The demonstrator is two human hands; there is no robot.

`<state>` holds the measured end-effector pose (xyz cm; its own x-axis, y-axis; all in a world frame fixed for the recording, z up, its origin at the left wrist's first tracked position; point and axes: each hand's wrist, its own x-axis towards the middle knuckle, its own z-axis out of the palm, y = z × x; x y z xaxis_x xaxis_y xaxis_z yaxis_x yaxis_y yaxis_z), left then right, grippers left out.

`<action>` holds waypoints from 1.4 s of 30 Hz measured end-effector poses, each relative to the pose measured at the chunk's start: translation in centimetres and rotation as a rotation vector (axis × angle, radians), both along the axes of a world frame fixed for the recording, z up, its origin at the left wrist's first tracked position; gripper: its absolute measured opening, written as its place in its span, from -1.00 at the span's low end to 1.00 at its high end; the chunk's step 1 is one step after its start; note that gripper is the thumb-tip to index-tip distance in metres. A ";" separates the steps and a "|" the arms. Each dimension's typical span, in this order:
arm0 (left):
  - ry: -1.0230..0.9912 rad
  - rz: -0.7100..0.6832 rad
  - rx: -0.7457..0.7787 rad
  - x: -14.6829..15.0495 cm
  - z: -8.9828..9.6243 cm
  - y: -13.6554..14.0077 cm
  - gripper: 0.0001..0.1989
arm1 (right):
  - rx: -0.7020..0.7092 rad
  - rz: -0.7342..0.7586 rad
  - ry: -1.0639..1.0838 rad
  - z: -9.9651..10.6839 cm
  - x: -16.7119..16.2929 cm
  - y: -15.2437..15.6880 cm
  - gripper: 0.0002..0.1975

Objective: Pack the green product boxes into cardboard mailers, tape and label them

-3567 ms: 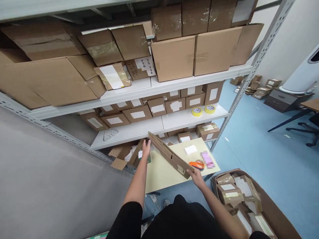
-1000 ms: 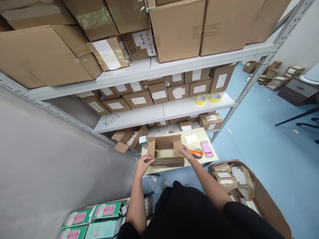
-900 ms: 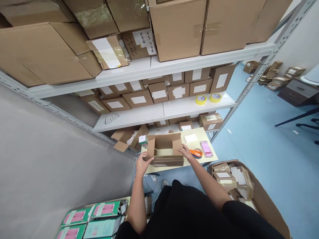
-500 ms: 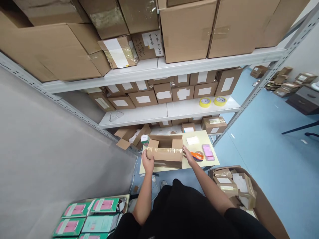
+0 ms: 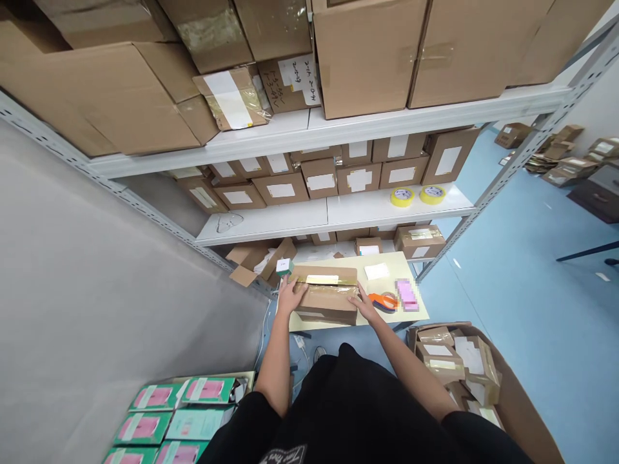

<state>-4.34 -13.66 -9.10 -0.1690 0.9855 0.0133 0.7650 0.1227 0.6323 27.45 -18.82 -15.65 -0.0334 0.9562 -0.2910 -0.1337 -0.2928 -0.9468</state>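
A cardboard box [image 5: 325, 298] sits on the small pale yellow table [image 5: 394, 264] with its top flaps folded down. Shiny tape and a pale strip run along the line where the flaps meet. My left hand [image 5: 291, 298] grips the box's left end, thumb on the top. At the right end, my right hand [image 5: 365, 305] holds the corner, its fingers bent over the top edge. A small green and white box [image 5: 284, 266] stands just behind my left hand. To the right of my right hand lie orange-handled scissors [image 5: 382, 301].
White paper [image 5: 376, 271] and a blurred pink item [image 5: 407, 295] lie at the table's right. Metal shelves [image 5: 271, 227] with many cartons rise behind, holding two yellow tape rolls [image 5: 402, 196]. A large carton of parcels [image 5: 512, 386] stands at right; green and pink packages [image 5: 206, 389] lie lower left.
The box's upright flaps have been folded down, closing its top. My right hand has come in from beside the box onto its right corner, and my left has shifted up onto the top.
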 end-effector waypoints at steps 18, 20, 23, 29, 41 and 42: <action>0.105 0.122 -0.139 1.2 -0.7 1.3 -0.59 | -0.066 0.043 0.128 1.1 0.1 1.6 -0.04; 0.124 0.118 -0.172 0.8 -1.0 0.7 -0.59 | -0.067 0.057 0.124 1.2 0.2 0.8 -0.04; 0.134 0.126 -0.244 -0.2 -1.9 -0.8 -0.63 | -0.060 0.068 0.132 0.9 0.2 -0.9 -0.03; 0.089 0.120 -0.247 -0.1 -4.4 -4.0 -0.68 | -0.044 0.043 0.113 -1.4 0.7 -3.8 -0.08; -0.043 0.159 -0.225 3.8 -6.4 1.2 -0.68 | 0.021 -0.020 0.059 -4.1 0.7 1.4 -0.11; -0.031 0.167 -0.230 3.8 -6.7 1.3 -0.66 | 0.021 -0.027 0.015 -4.6 0.6 1.4 -0.11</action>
<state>-0.55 -12.37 -15.78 -0.3265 0.9204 -0.2153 0.7028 0.3887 0.5959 28.08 -17.39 -20.25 -0.0117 0.9626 -0.2707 -0.1556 -0.2692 -0.9504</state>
